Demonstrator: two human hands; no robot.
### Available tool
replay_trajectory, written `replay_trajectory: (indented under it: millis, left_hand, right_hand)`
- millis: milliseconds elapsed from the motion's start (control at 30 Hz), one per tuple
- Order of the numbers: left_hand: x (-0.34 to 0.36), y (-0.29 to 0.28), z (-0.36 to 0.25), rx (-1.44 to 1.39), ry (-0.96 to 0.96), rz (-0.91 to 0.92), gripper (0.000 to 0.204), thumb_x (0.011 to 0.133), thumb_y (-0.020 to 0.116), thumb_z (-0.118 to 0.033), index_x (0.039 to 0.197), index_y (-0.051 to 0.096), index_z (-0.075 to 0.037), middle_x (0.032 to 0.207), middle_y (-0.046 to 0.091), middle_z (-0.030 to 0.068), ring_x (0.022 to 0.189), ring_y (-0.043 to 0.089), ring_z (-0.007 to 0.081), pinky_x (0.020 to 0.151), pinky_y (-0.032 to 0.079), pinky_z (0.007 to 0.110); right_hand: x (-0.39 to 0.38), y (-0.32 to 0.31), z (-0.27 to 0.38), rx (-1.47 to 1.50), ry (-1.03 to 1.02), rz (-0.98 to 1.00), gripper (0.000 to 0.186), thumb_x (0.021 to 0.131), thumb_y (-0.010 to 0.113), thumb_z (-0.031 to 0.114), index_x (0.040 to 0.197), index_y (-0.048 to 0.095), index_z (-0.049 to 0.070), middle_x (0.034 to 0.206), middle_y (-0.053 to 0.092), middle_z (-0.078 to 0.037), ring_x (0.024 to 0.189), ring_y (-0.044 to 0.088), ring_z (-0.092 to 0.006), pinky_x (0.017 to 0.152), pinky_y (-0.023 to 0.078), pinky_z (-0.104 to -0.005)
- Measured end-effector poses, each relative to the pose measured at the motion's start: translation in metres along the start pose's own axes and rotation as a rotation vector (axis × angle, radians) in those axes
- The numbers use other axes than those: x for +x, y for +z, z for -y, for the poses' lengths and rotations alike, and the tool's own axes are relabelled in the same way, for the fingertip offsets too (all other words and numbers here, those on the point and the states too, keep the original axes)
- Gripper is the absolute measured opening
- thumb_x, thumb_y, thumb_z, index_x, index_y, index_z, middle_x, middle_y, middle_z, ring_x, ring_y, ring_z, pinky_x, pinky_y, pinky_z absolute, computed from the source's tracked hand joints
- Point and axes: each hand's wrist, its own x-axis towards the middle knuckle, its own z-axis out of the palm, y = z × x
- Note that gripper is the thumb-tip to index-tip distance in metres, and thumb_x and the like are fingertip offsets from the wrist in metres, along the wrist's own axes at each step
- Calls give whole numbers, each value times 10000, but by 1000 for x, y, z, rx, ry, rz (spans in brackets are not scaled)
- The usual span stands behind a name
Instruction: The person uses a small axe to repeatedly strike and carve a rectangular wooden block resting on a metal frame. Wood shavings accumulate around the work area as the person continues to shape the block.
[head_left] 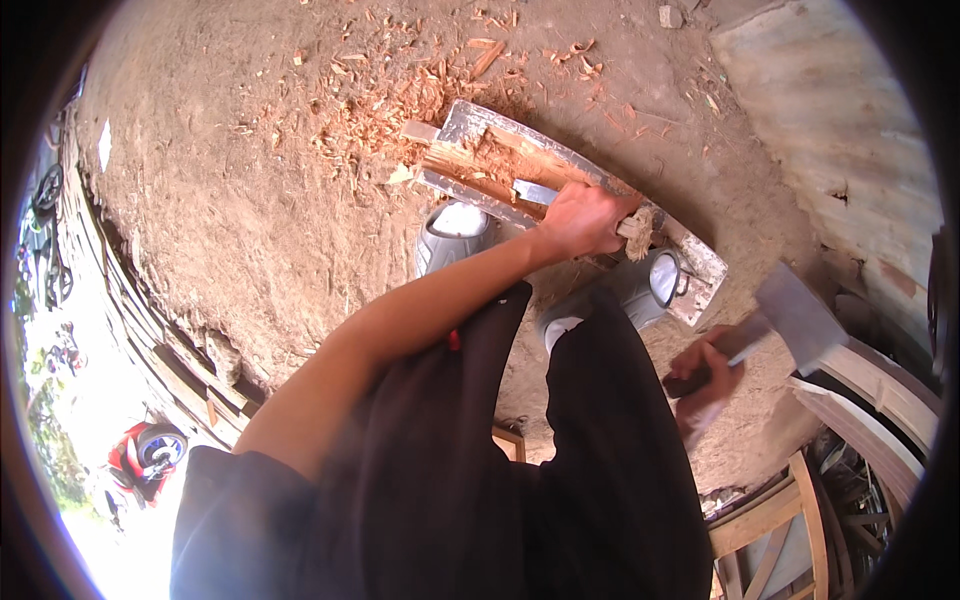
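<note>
My left hand [585,220] is closed round a chisel [537,192], its flat metal blade pointing left into a hollowed wooden piece [480,182]. The frayed butt of the handle sticks out on the right side of my fist. The wooden piece is long, with worn whitish edges and a reddish-brown cut inside, and lies on the ground in front of my feet. Off to the right, my right hand [708,375] grips a hatchet [800,318] by its dark handle. Its broad grey head is raised apart from the chisel, and the hand is slightly blurred.
Grey shoes [652,288] stand against the wooden piece's near side. Wood shavings [400,110] litter the dirt floor beyond it. A corrugated metal sheet [840,110] rises at far right, with curved timber [860,420] and a wooden frame [765,520] below. A red motorcycle [140,460] stands far left.
</note>
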Motion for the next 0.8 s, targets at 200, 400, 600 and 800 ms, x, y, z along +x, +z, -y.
replay_trajectory:
  millis: [200, 400, 600, 800]
  left_hand:
    - [-2, 10, 8, 1, 100, -28, 317, 696, 711, -206, 997, 668, -115, 766, 707, 154, 742, 714, 367, 638, 550, 493]
    - [-4, 4, 5, -9, 84, 0, 253, 704, 712, -195, 934, 651, -108, 816, 720, 118, 776, 717, 349, 656, 552, 479]
    - [-11, -1, 3, 24, 90, 39, 249, 704, 718, -207, 924, 651, -112, 795, 711, 126, 770, 714, 359, 646, 542, 490]
    - [0, -3, 6, 61, -7, 23, 320, 703, 720, -237, 1008, 703, -142, 782, 718, 154, 764, 709, 363, 659, 523, 478]
  right_hand:
    - [13, 6, -52, -485, 128, 181, 273, 959, 707, 265, 934, 566, 32, 617, 506, -36, 430, 476, -134, 402, 386, -291]
    - [2, 26, 5, -22, 236, -80, 428, 1041, 543, 443, 1084, 500, 19, 584, 433, -15, 448, 471, -130, 416, 388, -295]
    - [2, 17, -36, -539, 85, 225, 342, 1041, 558, 365, 1036, 559, 23, 640, 528, -36, 488, 488, -125, 439, 383, -287]
    - [-12, 14, -7, -225, 283, 33, 456, 1045, 521, 473, 1086, 551, 20, 624, 464, -7, 476, 458, -102, 435, 375, -267]
